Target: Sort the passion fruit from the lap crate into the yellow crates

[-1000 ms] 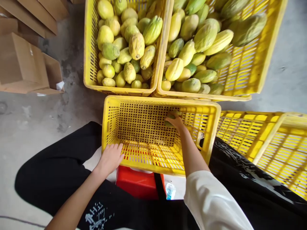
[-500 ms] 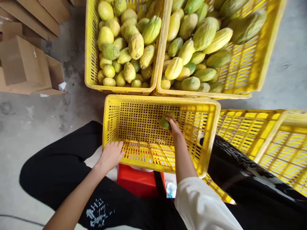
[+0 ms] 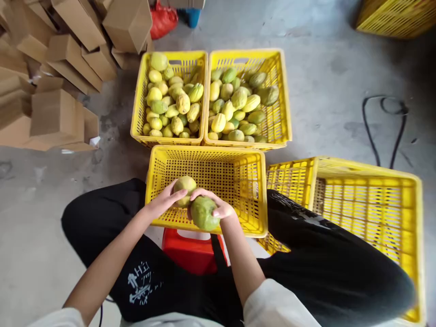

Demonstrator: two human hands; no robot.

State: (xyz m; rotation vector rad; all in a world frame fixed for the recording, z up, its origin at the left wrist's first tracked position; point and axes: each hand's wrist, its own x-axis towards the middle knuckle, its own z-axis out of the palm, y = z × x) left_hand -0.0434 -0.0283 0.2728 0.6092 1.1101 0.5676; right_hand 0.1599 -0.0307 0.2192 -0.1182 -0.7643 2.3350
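Bare concrete floor (image 3: 323, 81) crowded with yellow crates and cardboard boxes.

Two yellow crates stand side by side, touching: the left crate (image 3: 136, 109) and the right crate (image 3: 285, 109), both holding green and yellow fruit. Just in front of them an empty crate (image 3: 238, 168) stands, its near edge over a red stool (image 3: 190, 250). Beside it to the right lie stacked empty crates (image 3: 368, 200). A heap of cardboard boxes (image 3: 57, 113) fills the floor's far left corner, with a red bag (image 3: 163, 20) behind. Another yellow crate (image 3: 395, 16) sits at the far right corner; a dark cable (image 3: 384, 131) loops on the floor near it.
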